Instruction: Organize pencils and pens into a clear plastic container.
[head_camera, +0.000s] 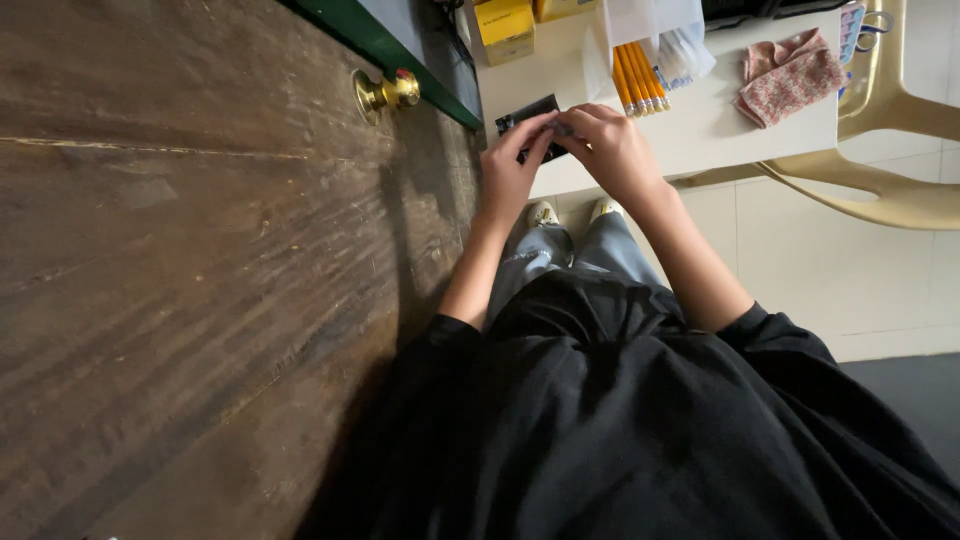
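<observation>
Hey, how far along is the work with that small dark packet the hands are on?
Done: nothing looks finished; the yellow pencils lie bundled beside a clear bag on the white table. In hand: the left hand and right hand both pinch the small dark packet at the table's edge. Left: whether the packet is open cannot be told; pencils and pink cloth lie untouched.

You're wearing a loose black top (640, 430) with short sleeves (775, 335) ending near the elbows, forearms bare. Below it show grey trousers (580, 255), possibly denim, and the pale toes of your shoes (543, 212).
</observation>
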